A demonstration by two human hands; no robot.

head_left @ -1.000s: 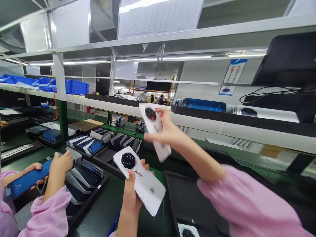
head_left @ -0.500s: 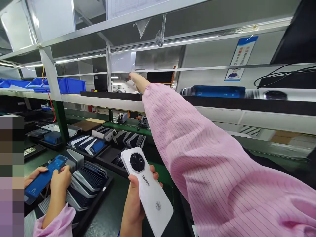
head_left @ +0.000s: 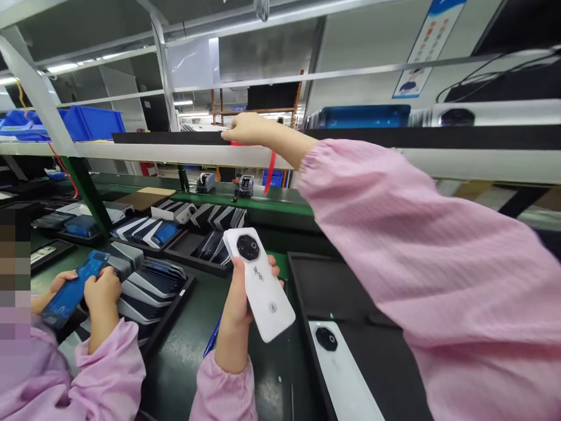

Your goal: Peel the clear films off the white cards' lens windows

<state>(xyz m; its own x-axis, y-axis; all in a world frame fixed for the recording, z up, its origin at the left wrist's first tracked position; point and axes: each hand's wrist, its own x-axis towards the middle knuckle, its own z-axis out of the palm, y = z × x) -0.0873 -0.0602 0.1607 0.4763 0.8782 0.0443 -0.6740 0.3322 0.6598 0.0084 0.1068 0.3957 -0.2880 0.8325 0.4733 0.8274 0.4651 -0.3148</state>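
Note:
My left hand [head_left: 236,304] is closed round a white phone [head_left: 262,286], held back up with its round black camera toward me, above the green bench. My right hand [head_left: 246,128] reaches far forward to the upper shelf, fingers curled at the edge of a long black tray [head_left: 166,138]. A thin red strip [head_left: 269,165] hangs down from under that hand, and a bit of red shows at the fingertips. My pink sleeve [head_left: 416,245] crosses the right half of the view.
A black tray [head_left: 333,286] on the bench at lower right holds another white phone [head_left: 342,368]. Trays of stacked phones [head_left: 149,292] sit left of centre. A co-worker's hands [head_left: 99,292] at far left hold a blue phone [head_left: 70,292]. Blue bins [head_left: 92,121] stand on the shelf.
My right hand carried a second white phone up to the shelf and no longer shows it; it now rests at the shelf tray's edge. The view has tilted downward. My left hand kept its phone.

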